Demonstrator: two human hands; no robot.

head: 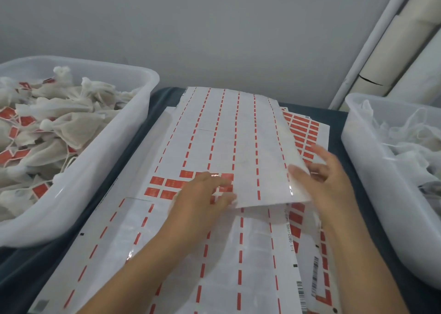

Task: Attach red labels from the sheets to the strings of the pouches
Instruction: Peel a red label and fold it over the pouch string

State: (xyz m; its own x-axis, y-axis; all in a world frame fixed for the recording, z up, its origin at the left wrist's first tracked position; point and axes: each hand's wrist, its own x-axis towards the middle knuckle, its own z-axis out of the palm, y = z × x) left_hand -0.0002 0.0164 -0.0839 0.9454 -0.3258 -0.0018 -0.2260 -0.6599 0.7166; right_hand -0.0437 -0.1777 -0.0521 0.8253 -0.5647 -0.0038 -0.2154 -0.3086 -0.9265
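A stack of white label sheets (222,134) lies in the middle, most cells peeled, with a few red labels (164,186) left near the front of the top sheet. My left hand (205,194) lies flat on those labels with straight fingers. My right hand (327,177) grips the top sheet's right front corner, thumb on top and fingers beneath, lifting that edge. Fuller sheets of red labels (303,127) show underneath at the right. Filled pouches with red labels (47,127) fill the left tub.
A translucent plastic tub (114,170) stands at the left. A second tub (372,177) at the right holds pale mesh pouches (410,142). All rests on a dark blue cloth (23,266). A grey wall and white pipes (372,51) are behind.
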